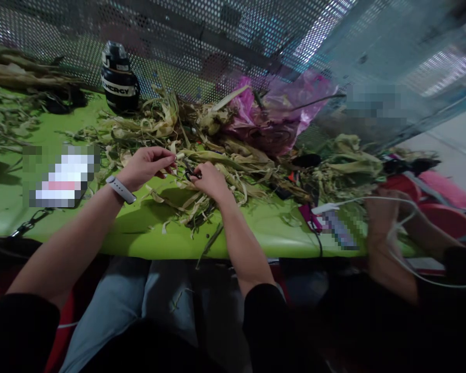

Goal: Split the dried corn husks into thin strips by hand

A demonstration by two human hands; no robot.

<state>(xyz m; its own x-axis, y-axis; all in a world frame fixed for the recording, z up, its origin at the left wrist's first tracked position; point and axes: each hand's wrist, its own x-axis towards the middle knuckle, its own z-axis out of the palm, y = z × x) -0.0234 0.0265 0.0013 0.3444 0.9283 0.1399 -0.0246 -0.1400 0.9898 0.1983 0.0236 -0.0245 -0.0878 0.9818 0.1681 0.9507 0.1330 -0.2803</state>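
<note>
My left hand (145, 165) is pinched on a pale strip of dried leaf (178, 155) above the green table (140, 233). A grey watch band sits on that wrist. My right hand (210, 180) is closed around small dark-handled scissors (190, 173), right beside the strip. Both hands hover over a heap of dried husks and leaves (202, 150) spread across the table.
A black bottle (118, 77) stands at the back left by a perforated metal screen. A pink plastic bag (275, 114) lies behind the heap. At the right, another person's hand (380, 217) holds a white cable near a phone (334, 223). More husks lie far left.
</note>
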